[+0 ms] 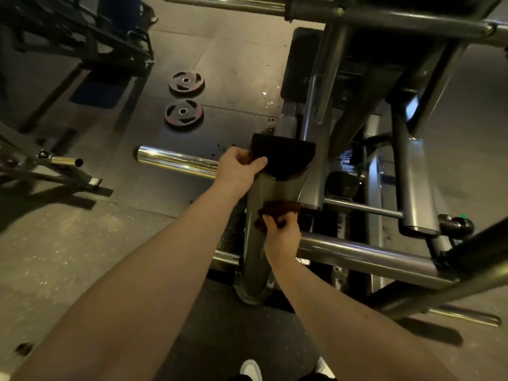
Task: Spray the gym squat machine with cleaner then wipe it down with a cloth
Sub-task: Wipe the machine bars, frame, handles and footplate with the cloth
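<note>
Two black weight plates lay flat on the floor left of centre: far plate [187,83], near plate [183,111], close together, not touching. Floor [82,257]: dark rubber tiles, pale specks. Black frame [82,31] at far left. Short chrome peg [67,161] on another frame, nearer left.

The right hand [280,233] bunches a brown cloth [279,209] against the grey post [254,257] of the squat machine [412,174]. Just beyond that grip, the left hand [242,167] holds the left edge of the black pad [287,158] atop the post, with the thumb lying across it. Left of that hold a chrome bar [176,160] juts out. Farther beyond, two weight plates [183,112] lie on the floor [82,257].
</note>
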`<state>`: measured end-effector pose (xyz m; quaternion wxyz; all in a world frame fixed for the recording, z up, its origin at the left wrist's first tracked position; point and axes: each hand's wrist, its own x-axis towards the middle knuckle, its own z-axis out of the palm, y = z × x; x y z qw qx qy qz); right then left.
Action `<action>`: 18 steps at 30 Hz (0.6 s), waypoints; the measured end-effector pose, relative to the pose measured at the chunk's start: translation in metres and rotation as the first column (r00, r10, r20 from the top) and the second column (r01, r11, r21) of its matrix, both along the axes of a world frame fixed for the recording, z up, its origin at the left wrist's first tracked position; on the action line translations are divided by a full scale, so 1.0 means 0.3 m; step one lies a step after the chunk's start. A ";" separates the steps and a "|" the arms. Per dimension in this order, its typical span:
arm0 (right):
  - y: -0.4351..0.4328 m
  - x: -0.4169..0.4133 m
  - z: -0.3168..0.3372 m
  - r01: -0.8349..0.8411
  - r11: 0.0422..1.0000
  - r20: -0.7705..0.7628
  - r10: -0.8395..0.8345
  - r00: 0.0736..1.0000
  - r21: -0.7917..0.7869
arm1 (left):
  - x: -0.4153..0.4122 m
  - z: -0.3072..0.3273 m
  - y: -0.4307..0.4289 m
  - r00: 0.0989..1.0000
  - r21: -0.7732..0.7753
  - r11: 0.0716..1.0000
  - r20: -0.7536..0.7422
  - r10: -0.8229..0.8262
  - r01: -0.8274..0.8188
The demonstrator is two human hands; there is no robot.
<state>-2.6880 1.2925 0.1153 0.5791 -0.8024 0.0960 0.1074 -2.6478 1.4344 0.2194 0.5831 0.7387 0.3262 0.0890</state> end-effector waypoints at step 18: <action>-0.191 0.301 0.361 -0.294 0.953 0.017 0.294 0.956 0.075 | 0.033 0.091 0.016 0.977 0.037 0.998 -0.210 -0.044 0.053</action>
